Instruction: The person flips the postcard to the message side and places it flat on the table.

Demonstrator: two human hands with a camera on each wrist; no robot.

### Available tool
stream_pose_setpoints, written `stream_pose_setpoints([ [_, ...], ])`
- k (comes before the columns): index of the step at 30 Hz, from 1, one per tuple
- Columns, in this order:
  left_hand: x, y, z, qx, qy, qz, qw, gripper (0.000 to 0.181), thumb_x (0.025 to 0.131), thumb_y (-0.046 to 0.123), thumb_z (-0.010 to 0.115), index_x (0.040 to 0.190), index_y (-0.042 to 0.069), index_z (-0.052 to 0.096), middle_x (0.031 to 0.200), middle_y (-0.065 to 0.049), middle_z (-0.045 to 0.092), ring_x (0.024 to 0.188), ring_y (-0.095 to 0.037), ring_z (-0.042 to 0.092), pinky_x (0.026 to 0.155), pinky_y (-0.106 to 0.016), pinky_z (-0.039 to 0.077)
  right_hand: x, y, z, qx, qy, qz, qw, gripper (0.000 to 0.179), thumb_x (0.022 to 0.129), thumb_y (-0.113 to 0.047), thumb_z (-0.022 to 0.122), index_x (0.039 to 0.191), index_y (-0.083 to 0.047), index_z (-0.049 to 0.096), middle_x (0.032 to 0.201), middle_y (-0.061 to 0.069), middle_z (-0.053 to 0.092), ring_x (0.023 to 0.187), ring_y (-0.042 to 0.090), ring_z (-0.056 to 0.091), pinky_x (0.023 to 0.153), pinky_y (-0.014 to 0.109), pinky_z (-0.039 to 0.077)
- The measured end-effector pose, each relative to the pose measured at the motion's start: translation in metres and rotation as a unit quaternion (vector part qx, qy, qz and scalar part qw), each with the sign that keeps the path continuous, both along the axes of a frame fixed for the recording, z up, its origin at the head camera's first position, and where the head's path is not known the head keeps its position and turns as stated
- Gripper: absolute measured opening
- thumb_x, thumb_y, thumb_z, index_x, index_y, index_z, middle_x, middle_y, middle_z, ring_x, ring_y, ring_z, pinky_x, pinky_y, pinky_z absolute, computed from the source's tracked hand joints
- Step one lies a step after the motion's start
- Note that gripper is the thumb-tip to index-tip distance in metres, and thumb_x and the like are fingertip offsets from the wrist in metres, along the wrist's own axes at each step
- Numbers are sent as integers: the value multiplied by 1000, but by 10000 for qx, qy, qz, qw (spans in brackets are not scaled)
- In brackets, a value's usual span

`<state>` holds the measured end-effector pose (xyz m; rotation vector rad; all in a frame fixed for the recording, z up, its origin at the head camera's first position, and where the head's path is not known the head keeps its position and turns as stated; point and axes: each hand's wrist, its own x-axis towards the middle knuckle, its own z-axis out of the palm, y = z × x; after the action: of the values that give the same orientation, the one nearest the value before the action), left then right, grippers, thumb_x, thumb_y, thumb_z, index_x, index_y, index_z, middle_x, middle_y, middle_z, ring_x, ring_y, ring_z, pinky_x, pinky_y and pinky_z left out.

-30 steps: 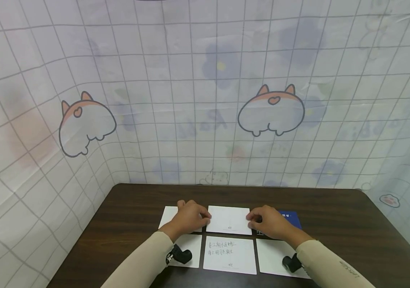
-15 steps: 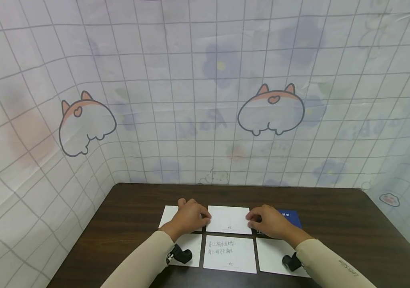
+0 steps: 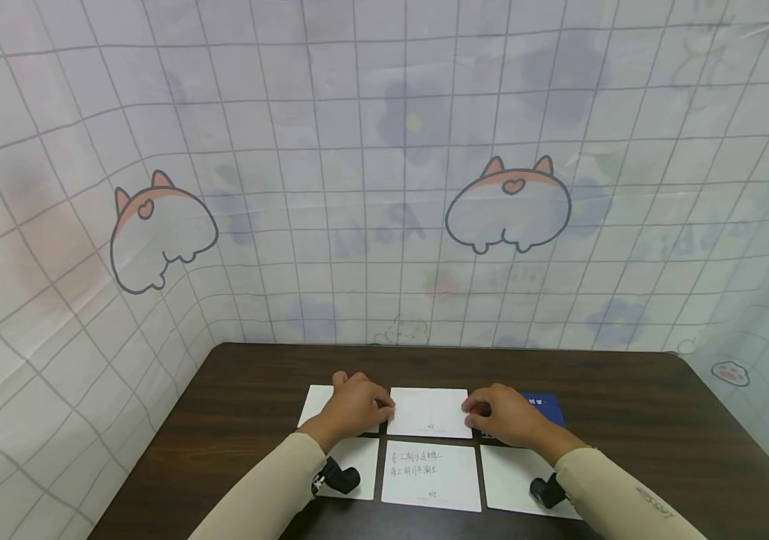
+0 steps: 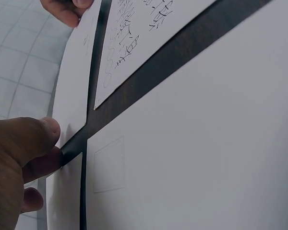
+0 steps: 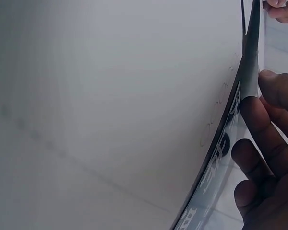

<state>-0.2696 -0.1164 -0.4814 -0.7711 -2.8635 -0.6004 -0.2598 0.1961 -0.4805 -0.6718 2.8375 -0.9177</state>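
Note:
In the head view, a white postcard (image 3: 428,412) with a faint vertical line lies in the middle of the far row. My left hand (image 3: 355,405) pinches its left edge between thumb and index finger; in the left wrist view the thumb (image 4: 50,129) is over that edge. My right hand (image 3: 502,414) pinches the opposite edge, its other fingers curled loosely in the right wrist view. Just nearer to me lies a postcard with handwriting (image 3: 431,480). The left hand partly covers a white card (image 3: 316,401), and the right hand partly covers a blue card (image 3: 546,409).
Two more white cards, one at the near left (image 3: 365,456) and one at the near right (image 3: 509,480), lie partly under the forearms. Narrow gaps separate the cards on the dark wooden table (image 3: 627,405). A patterned white curtain (image 3: 384,225) surrounds the table's back and sides.
Both hands stay almost still at the middle card's edges. The far edge of that card has shifted very slightly toward me.

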Motion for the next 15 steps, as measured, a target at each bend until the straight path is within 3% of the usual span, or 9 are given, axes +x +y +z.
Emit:
stream_pose_setpoints([
  [7, 0, 0, 1, -62, -23, 17, 10000, 6, 91, 30, 79, 94, 26, 83, 83, 22, 67, 90, -10, 50, 89, -52, 22, 0, 2, 2, 0, 70, 45, 10000, 16, 91, -15, 78, 106, -12, 76, 88, -11, 67, 82, 8, 61, 71, 31, 52],
  [15, -3, 7, 3, -201, -118, 5, 9997, 13, 92, 35, 78, 100, 26, 82, 84, 23, 67, 89, -10, 51, 89, -50, 24, 4, 7, 9, 47, -70, -217, 9997, 22, 90, -16, 79, 111, -11, 74, 90, -9, 66, 87, 12, 60, 71, 34, 52],
])
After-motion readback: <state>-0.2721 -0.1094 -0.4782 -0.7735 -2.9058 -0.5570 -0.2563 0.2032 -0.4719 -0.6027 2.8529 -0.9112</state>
